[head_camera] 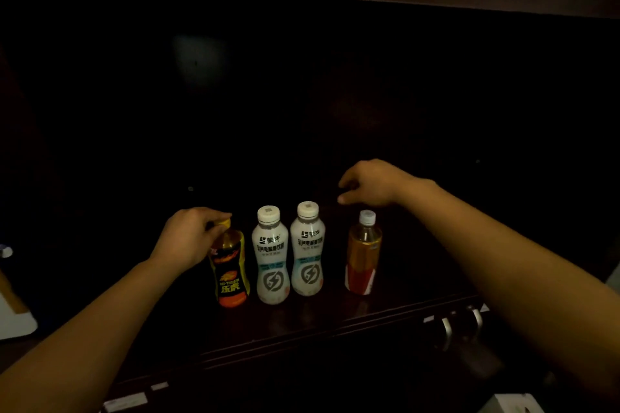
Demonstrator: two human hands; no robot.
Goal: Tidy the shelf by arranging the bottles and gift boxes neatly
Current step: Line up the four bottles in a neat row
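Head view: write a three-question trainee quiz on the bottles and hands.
1. True or false: the left hand grips the yellow-capped bottle at its top.
2. How many bottles stand in the row on the shelf?
3. The right hand is: A) holding the orange bottle; B) in the air behind the row, holding nothing; C) on a white bottle.

Key: 1 true. 2 four: the yellow-capped one, two white ones (second at) and the orange one. 3 B.
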